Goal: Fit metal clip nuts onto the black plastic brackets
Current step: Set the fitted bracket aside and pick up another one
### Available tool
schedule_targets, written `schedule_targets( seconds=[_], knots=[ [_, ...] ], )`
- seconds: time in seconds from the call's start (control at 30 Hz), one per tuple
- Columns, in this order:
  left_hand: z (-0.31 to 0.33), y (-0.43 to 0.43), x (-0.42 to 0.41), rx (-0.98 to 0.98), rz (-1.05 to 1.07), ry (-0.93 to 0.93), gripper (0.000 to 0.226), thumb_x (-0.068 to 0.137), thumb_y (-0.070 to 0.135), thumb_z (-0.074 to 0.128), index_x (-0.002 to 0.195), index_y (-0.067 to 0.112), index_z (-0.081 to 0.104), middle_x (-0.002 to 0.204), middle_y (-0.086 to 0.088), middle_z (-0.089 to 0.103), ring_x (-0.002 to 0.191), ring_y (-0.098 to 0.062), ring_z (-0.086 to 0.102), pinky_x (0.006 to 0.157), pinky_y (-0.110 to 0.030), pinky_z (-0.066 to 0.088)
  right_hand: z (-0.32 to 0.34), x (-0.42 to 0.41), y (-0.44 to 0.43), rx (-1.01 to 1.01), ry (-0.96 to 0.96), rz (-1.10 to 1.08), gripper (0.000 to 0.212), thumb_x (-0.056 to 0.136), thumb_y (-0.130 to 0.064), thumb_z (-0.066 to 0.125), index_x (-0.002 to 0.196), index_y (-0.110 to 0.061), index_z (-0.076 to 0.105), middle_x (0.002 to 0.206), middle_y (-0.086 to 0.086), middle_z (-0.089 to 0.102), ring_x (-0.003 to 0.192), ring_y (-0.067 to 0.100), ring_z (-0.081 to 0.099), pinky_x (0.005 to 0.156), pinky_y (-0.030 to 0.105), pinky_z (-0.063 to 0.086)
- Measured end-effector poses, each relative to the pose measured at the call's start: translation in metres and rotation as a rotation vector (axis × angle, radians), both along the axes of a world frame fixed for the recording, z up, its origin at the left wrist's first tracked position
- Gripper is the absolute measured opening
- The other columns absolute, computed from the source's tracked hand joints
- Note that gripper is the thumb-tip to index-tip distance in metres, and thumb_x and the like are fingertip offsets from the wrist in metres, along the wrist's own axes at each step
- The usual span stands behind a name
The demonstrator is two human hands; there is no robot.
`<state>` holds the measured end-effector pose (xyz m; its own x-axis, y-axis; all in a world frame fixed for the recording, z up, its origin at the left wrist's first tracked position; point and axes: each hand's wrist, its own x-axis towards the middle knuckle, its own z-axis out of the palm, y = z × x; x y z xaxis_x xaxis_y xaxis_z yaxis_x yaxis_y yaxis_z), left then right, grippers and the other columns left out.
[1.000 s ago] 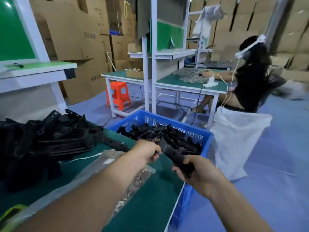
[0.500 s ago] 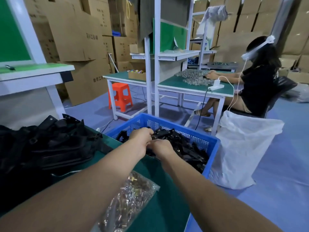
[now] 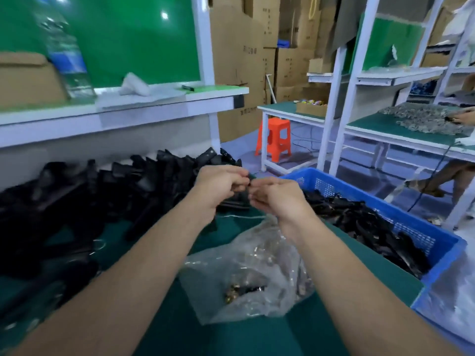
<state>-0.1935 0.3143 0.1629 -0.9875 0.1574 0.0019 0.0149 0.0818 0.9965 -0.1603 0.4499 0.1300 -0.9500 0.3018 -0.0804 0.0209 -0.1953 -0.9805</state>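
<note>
Half a second ago our hands were reaching into the blue basket point(image 3: 447, 253). They have since come back out and now hang close together above the green tabletop point(image 3: 180, 330), over the clear bag of clip nuts point(image 3: 246, 273).

From the head view, our left hand point(image 3: 218, 186) and right hand point(image 3: 279, 199) face each other with their fingers curled in. Both grips are closed on one small black part point(image 3: 248, 180), pinched where the fingertips meet. Blur keeps us from telling whether a clip nut sits on it.

The bag lies on the tabletop just below our wrists, and brass-coloured nuts show through the plastic. We see a heap of black brackets point(image 3: 102, 191) covering the left of the tabletop. More brackets point(image 3: 359, 217) fill the basket at the tabletop's right edge.
</note>
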Motion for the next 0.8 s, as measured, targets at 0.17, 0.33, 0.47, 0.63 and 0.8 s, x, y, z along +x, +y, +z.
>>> schedule_targets(
  seconds=[0.17, 0.33, 0.47, 0.63, 0.8],
  knots=[
    [-0.030, -0.138, 0.018, 0.024, 0.311, -0.005, 0.021, 0.088, 0.003, 0.063, 0.087, 0.018, 0.078, 0.075, 0.000, 0.078, 0.066, -0.011, 0.068, 0.065, -0.021, 0.048, -0.006, -0.006, -0.096, 0.076, -0.079, 0.331, 0.020, 0.092, 0.007, 0.060, 0.092, -0.009, 0.071, 0.088, 0.011, 0.071, 0.078, 0.020, 0.069, 0.072, 0.025, 0.061],
    [-0.066, -0.270, 0.059, 0.025, 0.642, -0.030, 0.027, 0.094, 0.001, 0.059, 0.081, 0.012, 0.080, 0.076, -0.004, 0.078, 0.068, -0.009, 0.071, 0.069, -0.017, 0.051, -0.041, -0.022, -0.181, 0.431, -0.100, 0.446, 0.029, 0.090, -0.004, 0.065, 0.114, -0.019, 0.072, 0.108, 0.006, 0.068, 0.096, 0.019, 0.061, 0.085, 0.032, 0.049],
    [-0.091, -0.349, 0.092, -0.138, 0.824, -0.034, 0.034, 0.097, 0.005, 0.054, 0.086, 0.022, 0.081, 0.085, 0.008, 0.077, 0.086, -0.002, 0.070, 0.072, -0.016, 0.048, -0.056, -0.023, -0.246, 0.752, -0.031, 0.614, 0.045, 0.094, -0.014, 0.065, 0.137, -0.029, 0.061, 0.140, -0.002, 0.058, 0.107, 0.016, 0.059, 0.089, 0.033, 0.052],
    [-0.124, -0.377, 0.110, -0.613, 0.724, -0.131, 0.046, 0.086, 0.014, 0.066, 0.129, 0.031, 0.065, 0.060, 0.011, 0.068, 0.054, -0.003, 0.061, 0.053, -0.021, 0.047, -0.070, -0.017, -0.326, 0.963, 0.022, 0.771, 0.047, 0.102, -0.023, 0.059, 0.147, -0.031, 0.048, 0.130, 0.000, 0.062, 0.092, 0.019, 0.069, 0.071, 0.030, 0.055],
    [-0.146, -0.379, 0.109, -0.660, 0.766, -0.047, 0.050, 0.089, 0.002, 0.058, 0.135, 0.022, 0.065, 0.121, 0.001, 0.072, 0.103, -0.013, 0.065, 0.090, -0.020, 0.049, -0.086, -0.024, -0.354, 1.039, 0.023, 0.705, 0.066, 0.092, -0.033, 0.069, 0.151, -0.033, 0.039, 0.096, 0.001, 0.071, 0.063, 0.012, 0.065, 0.051, 0.020, 0.045]
  ],
)
